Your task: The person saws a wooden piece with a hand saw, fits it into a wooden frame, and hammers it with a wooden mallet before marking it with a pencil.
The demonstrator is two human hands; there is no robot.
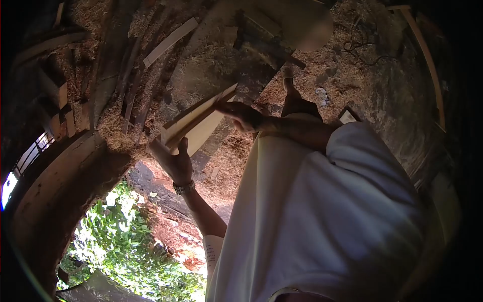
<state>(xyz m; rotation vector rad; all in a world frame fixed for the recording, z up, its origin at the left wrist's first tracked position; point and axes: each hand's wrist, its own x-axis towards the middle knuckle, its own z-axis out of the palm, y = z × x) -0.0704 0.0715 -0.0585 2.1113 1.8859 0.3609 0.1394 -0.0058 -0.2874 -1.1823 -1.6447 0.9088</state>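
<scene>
A long, pale wooden board (204, 111) with a narrow edge lies at a slant in front of my body. My left hand (173, 160), with a watch on its wrist, grips the board's lower left end, thumb raised along the near side and fingers partly hidden by the wood. At the upper right end, my right hand (243, 116) is closed on the board with fingers bent around its edge. A wider, light flat piece (207, 132) shows just under the board, between the two hands.
Wood shavings (231, 163) cover much of the ground. A loose plank (171, 41) and several wood strips lie at the upper left. Beside a thick, dark curved edge (60, 176), sunlit green plants (121, 236) show at the lower left. A foot (287, 78) stands among the shavings.
</scene>
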